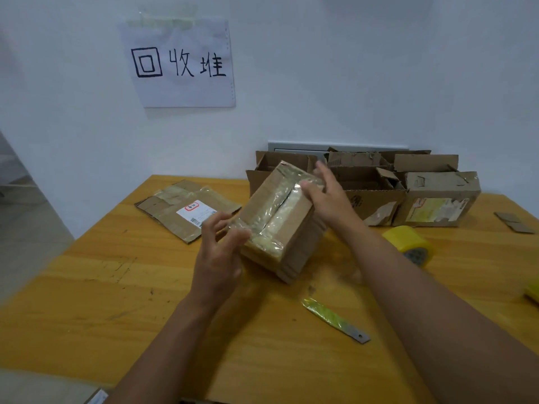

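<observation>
A small cardboard box [288, 217], taped shut along its top seam with clear tape, is tilted above the wooden table [116, 287]. My left hand [218, 255] holds its near corner, thumb and fingers curled round the taped edge. My right hand [329, 196] grips the far end, its thumb pressed on the tape by the seam. A blade wrapped in yellow-green tape [335, 319] lies on the table in front of the box.
A flattened box with a shipping label [186, 208] lies at the back left. Several opened cardboard boxes [408, 188] stand along the wall at the back right. A yellow tape roll [408, 243] sits to the right. A paper sign [180, 62] hangs on the wall.
</observation>
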The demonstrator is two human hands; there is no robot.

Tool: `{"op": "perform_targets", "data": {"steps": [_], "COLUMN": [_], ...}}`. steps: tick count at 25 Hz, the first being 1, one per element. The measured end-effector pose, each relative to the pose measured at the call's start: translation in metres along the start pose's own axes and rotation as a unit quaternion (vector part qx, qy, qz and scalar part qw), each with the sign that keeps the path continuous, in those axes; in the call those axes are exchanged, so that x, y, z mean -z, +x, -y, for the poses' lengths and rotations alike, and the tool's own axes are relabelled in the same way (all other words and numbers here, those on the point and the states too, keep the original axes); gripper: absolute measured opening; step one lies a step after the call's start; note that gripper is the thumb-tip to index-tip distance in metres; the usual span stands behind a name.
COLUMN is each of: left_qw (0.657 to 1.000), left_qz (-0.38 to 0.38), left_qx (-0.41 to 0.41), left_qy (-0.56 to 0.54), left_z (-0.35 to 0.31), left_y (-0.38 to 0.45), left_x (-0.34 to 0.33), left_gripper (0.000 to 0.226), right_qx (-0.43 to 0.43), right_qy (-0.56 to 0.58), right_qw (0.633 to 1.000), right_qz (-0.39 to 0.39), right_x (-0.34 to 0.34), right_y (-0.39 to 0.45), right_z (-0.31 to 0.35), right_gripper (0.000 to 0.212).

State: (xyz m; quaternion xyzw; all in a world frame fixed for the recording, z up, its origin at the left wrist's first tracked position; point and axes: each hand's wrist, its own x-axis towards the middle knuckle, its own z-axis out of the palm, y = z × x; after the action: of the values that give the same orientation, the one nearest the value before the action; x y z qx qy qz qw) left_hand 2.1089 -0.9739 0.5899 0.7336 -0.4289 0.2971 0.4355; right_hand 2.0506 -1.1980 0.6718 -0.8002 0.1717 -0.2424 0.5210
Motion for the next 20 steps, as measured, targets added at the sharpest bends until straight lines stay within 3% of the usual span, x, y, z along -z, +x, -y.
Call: {"op": "perform_targets", "data": {"steps": [3, 5, 7, 9, 11, 14, 15, 17, 18, 20], "left_qw": [0.989, 0.958, 0.925, 0.936, 0.952, 0.925, 0.915, 0.903, 0.904, 0.911], "left_qz": [-0.079, -0.131, -0.132, -0.103, -0.041, 0.007, 0.000, 0.002, 0.015, 0.037], "left_qx": [0.122, 0.248, 0.334, 0.321, 0.296, 0.363, 0.379, 0.388, 0.387, 0.385], "left_qy": [-0.026, -0.066, -0.126, -0.103, -0.072, -0.111, -0.140, -0.184, -0.182, -0.144], "left_z": [0.006, 0.003, -0.002, -0.012, -0.022, -0.021, -0.017, -0.010, -0.008, -0.007], "left_y": [0.013, 0.024, 0.035, 0.039, 0.039, 0.042, 0.043, 0.045, 0.045, 0.045], "left_x": [0.012, 0.019, 0.025, 0.026, 0.017, -0.005, -0.010, -0.019, -0.022, -0.024], "left_gripper": [0.024, 0.029, 0.025, 0.030, 0.050, 0.074, 0.076, 0.068, 0.059, 0.044], "right_qx": [0.012, 0.002, -0.017, -0.035, -0.041, -0.045, -0.053, -0.082, -0.094, -0.085], "right_qy": [0.002, -0.021, -0.043, -0.046, -0.032, 0.015, 0.055, 0.119, 0.121, 0.039], "right_qw": [1.000, 0.999, 0.996, 0.992, 0.991, 0.995, 0.996, 0.989, 0.987, 0.994], "right_qz": [-0.010, -0.045, -0.077, -0.108, -0.122, -0.082, -0.051, 0.016, 0.041, 0.058], "right_x": [-0.011, -0.024, -0.035, -0.042, -0.046, -0.054, -0.058, -0.063, -0.064, -0.058], "right_y": [-0.007, -0.015, -0.021, -0.026, -0.034, -0.052, -0.057, -0.059, -0.058, -0.053], "right_z": [0.006, -0.003, -0.012, -0.013, -0.009, -0.002, 0.001, 0.002, 0.002, -0.001], "right_gripper": [0.020, 0.016, 0.021, 0.025, 0.026, 0.027, 0.036, 0.065, 0.067, 0.052]}}
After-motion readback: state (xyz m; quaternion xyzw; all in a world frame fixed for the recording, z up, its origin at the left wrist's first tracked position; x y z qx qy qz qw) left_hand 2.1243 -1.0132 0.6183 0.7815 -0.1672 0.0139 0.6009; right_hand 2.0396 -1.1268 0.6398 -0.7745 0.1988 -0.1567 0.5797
